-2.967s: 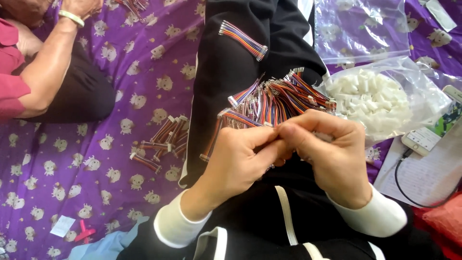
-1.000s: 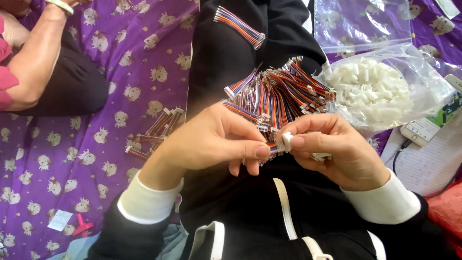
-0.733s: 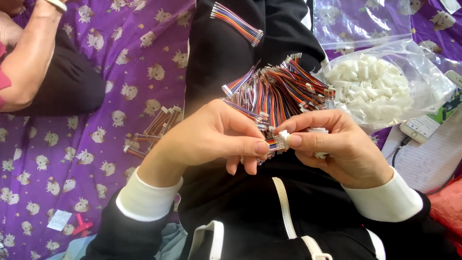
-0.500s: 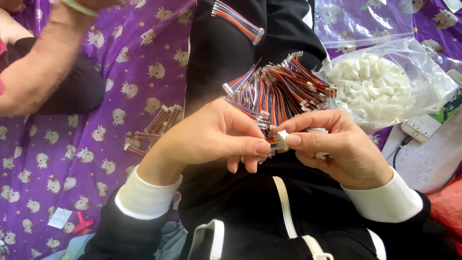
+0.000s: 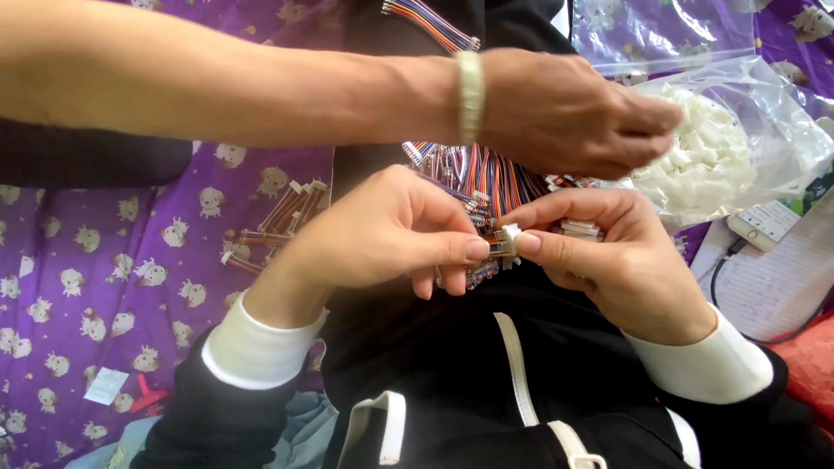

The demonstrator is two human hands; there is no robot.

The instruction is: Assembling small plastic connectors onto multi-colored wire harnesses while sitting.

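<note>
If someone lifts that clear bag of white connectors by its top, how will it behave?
The bag is thin, crinkled film, so it would likely sag. The white connectors lie loose, so they'd probably shift and bunch at the bottom. Its mouth looks open where a co-worker's hand reaches, so some may spill.

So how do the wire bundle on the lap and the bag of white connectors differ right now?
The wire bundle is a loose, uncovered, multicoloured heap of thin strands; the white connectors are small, blocky, single-coloured pieces inside a clear plastic bag. A co-worker's hand reaches into the bag, not the bundle. Both lie within reach of the person's hands.
</note>
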